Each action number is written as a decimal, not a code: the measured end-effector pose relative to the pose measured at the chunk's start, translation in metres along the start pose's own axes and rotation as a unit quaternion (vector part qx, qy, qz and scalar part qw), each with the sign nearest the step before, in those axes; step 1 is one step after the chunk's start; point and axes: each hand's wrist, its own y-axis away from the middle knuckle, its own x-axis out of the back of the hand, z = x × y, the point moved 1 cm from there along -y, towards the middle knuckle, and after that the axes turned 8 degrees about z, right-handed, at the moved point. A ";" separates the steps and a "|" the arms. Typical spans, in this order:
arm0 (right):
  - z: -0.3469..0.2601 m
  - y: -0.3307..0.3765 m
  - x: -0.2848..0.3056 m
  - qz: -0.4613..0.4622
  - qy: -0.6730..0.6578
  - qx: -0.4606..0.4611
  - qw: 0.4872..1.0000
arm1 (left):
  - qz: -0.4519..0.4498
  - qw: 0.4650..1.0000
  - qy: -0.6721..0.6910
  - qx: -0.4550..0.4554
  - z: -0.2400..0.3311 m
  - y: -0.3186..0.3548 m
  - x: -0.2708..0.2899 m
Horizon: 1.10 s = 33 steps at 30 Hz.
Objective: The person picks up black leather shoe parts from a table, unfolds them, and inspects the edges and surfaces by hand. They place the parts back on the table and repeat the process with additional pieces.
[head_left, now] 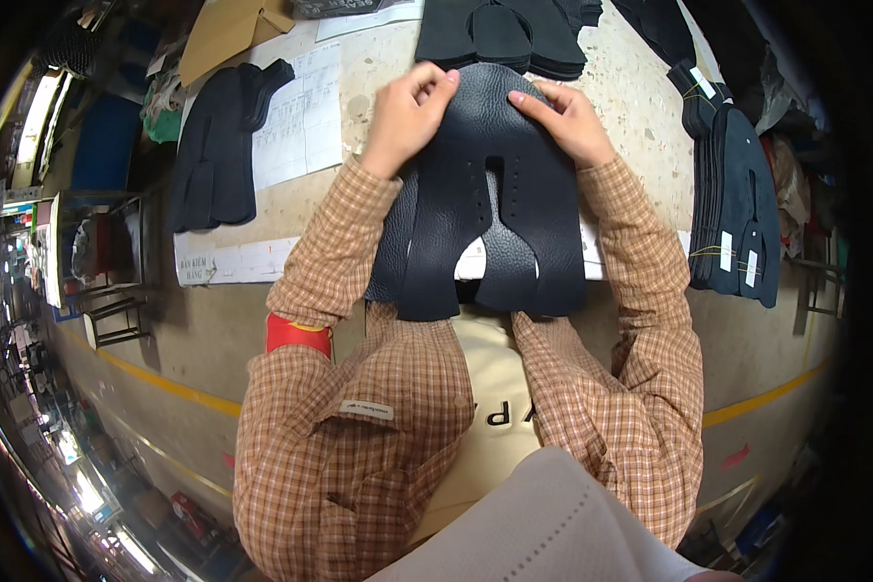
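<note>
A black pebbled leather piece [454, 194] with a rounded top, a central slot and rows of punched holes is held up before me at the table's near edge. My left hand [412, 114] pinches its upper left edge, fingers closed. On the opposite edge my right hand [570, 121] grips it, thumb on the front and fingers behind. The lower part splits into two legs that hang past the table edge. Behind it, more black leather [507, 260] shows through the gap and at the left side. How many layers I hold, I cannot tell.
The pale worn table [640, 126] carries stacks of similar black pieces: a left stack [225, 145], a far stack [500, 34] and a right stack [732, 204] with white tags. A printed sheet [306, 121] and a cardboard box [231, 37] lie at the far left.
</note>
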 end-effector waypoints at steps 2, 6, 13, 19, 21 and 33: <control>0.011 -0.007 0.012 0.038 0.229 0.003 0.973 | 0.040 0.986 -0.155 -0.051 -0.014 -0.005 0.010; 0.023 -0.009 0.027 0.014 0.222 -0.043 0.974 | 0.019 0.972 -0.230 -0.037 -0.036 -0.010 0.019; 0.017 -0.008 0.028 -0.007 0.116 -0.037 0.993 | -0.140 0.959 -0.241 0.053 -0.002 -0.021 0.033; 0.015 -0.007 0.034 0.030 0.130 -0.042 0.990 | 0.071 0.948 -0.311 -0.003 0.087 -0.024 0.113; 0.015 -0.008 0.036 0.047 0.151 -0.047 0.986 | 0.170 0.958 -0.202 -0.115 0.115 -0.013 0.120; 0.017 -0.008 0.034 0.057 0.122 -0.049 0.990 | 0.062 0.938 0.340 0.000 0.156 0.014 0.142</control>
